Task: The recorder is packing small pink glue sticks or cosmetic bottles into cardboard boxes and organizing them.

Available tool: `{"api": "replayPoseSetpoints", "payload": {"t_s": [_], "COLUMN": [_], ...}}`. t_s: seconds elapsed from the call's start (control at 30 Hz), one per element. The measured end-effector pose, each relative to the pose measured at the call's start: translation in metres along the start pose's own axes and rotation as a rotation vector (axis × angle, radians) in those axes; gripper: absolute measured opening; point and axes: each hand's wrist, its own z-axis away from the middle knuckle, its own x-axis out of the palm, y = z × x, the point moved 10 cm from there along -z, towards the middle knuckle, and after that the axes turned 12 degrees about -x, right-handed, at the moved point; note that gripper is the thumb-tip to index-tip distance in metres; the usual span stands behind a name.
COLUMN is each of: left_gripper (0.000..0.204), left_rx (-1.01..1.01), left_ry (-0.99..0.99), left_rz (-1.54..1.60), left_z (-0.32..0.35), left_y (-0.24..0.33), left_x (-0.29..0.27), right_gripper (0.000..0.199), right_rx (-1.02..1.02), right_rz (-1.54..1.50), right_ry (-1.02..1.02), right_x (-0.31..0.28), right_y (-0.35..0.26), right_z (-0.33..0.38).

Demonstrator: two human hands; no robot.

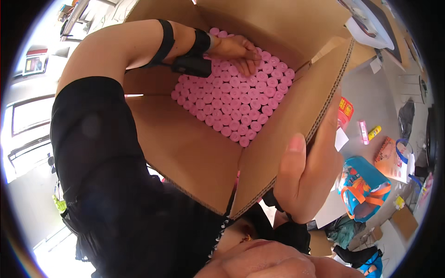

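Bright room here, pale windows (32, 118) along the left edge of the frame and a grey floor (378, 99) with a teal bag (366, 187) lower down on the right. In the upper middle we've got a tight batch of pink cylinders (232, 99) sitting deep in a cardboard box (185, 139), long axes upright, round ends facing us. Our left hand (236, 50) is the near one: the cylinders lie right under its fingers (248, 69) and spread toward the lower part of the frame. Those fingers are bent loosely downward at the batch's upper edge; honestly, we can't tell if they pinch a cylinder or just rest there. The left forearm crosses from upper left, bent at the elbow. Our right hand (306, 178) clamps the box's right wall, thumb inside.
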Motion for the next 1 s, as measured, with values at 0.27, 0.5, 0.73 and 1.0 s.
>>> {"api": "replayPoseSetpoints", "payload": {"t_s": [0.27,0.5,0.73,1.0], "left_gripper": [0.031,0.028,0.028,0.027], "left_rx": [0.035,-0.095,-0.25,-0.201], "left_ry": [-0.013,-0.09,-0.01,0.087], "left_rz": [0.027,-0.102,-0.255,-0.342], "left_z": [-0.008,0.011,0.036,0.031], "left_y": [0.001,0.003,-0.047,-0.043], "left_x": [-0.002,-0.01,-0.015,-0.012], "right_gripper": [0.063,0.063,0.064,0.064], "right_rx": [0.034,0.126,0.172,0.019], "right_rz": [0.009,0.123,-0.048,-0.179], "right_ry": [0.061,-0.083,0.013,0.192], "right_x": [-0.003,0.006,0.008,0.005], "right_y": [-0.002,-0.003,0.002,0.003], "right_z": [0.0,-0.003,0.001,0.0]}}
